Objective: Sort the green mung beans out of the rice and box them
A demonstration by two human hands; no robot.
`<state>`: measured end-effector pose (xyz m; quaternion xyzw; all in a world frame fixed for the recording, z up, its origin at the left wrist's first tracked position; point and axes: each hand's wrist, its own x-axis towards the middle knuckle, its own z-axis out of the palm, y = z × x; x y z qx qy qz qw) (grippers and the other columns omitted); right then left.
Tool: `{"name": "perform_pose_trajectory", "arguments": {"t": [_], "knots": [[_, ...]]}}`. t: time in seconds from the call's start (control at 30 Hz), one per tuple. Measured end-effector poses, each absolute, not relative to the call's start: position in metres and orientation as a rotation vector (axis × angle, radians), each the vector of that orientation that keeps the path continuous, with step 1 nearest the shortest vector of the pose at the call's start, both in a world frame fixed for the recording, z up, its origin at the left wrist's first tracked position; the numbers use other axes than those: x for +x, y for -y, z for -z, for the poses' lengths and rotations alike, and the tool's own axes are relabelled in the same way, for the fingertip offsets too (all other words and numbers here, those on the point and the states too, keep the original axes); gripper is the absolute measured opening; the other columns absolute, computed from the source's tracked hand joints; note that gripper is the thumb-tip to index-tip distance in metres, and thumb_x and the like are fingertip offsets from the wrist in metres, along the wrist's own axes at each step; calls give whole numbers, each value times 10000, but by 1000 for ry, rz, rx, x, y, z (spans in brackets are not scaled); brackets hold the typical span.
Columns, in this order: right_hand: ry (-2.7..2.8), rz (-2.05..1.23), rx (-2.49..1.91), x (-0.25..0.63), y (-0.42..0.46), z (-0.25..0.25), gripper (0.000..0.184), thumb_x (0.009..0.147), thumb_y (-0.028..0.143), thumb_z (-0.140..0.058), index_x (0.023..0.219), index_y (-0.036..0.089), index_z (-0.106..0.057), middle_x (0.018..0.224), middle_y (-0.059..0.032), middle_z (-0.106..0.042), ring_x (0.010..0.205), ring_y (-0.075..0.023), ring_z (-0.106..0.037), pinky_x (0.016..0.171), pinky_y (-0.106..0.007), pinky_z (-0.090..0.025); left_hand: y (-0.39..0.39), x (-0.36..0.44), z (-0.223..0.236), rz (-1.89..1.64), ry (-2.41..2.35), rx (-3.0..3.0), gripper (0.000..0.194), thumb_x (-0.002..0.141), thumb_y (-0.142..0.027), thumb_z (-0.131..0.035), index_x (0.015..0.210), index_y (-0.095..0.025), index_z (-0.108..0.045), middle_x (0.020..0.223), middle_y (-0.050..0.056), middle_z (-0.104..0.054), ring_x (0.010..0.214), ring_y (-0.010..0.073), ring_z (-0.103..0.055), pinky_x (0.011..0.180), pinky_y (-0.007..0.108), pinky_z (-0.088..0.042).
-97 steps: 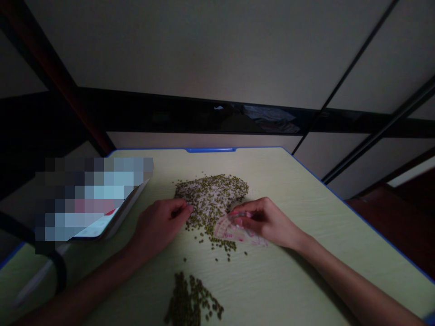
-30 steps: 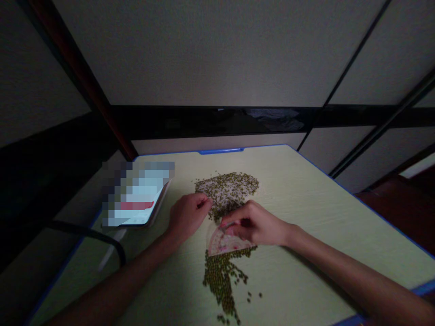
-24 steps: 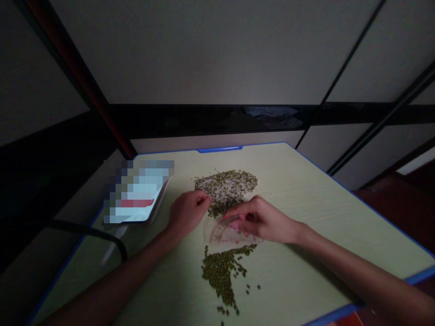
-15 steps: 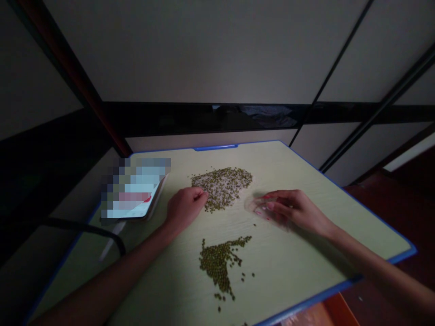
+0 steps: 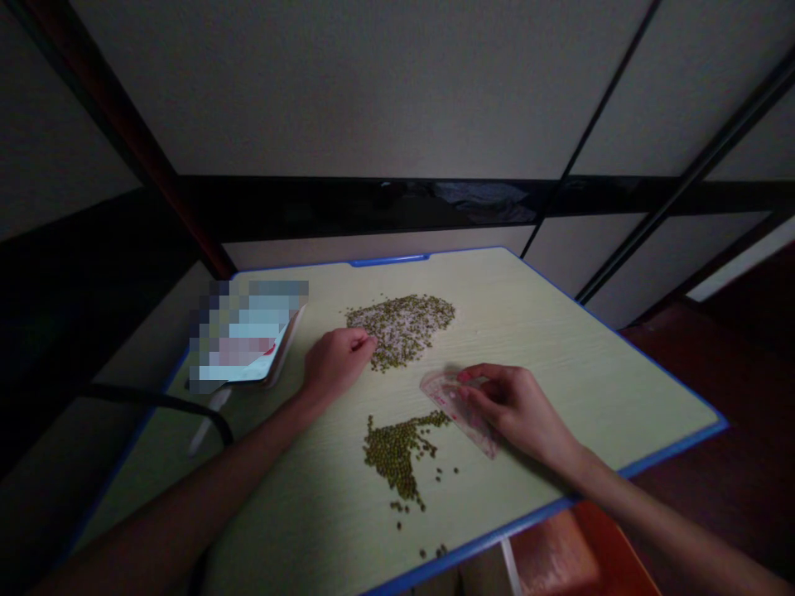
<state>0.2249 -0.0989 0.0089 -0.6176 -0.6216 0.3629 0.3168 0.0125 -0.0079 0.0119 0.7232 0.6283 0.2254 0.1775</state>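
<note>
- Right hand (image 5: 518, 406): right of centre over the pale table (image 5: 546, 331), thumb and fingers closed in a pinch on a clear protractor (image 5: 456, 406) with pink markings.
- Protractor: tilted across the view, between the hand and the beans; whether its whole edge meets the tabletop, I cannot tell.
- Left hand (image 5: 335, 360): curled nearly closed, thumb against forefinger, at the left side of the far pile; whether a small item sits inside the pinch, cannot tell.
- Far pile (image 5: 401, 327): green beans mixed with whitish grains, spread in a rough oval.
- Near pile (image 5: 397, 455): green beans, with an arm reaching right towards the protractor; loose beans lie to its right and on its near side, a few close to the table's near edge.
- Device with a lit screen (image 5: 248, 339): left part of the table, screen mostly pixelated.
- Black cord (image 5: 155, 399): passes in front of the device, over at left.
- Blue handle (image 5: 390, 261): middle of the far table edge.
- Orange container (image 5: 596, 546): below the near edge, right of centre, partly hidden by table and forearm.
</note>
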Motion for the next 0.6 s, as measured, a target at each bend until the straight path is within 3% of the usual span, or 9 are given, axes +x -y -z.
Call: {"name": "perform_pose_trajectory", "arguments": {"t": [0.6], "knots": [[1635,-818,-1674,183,123,-3,267,761,328,-505,884,135,-643,487,-14,-557,420,-100,-439,405,-216,-273,8,13,-13,-642,-1782,2074,301,731,-386,-413,502,-216,-509,390,-44,-438,466,134,-423,480,255,-194]]}}
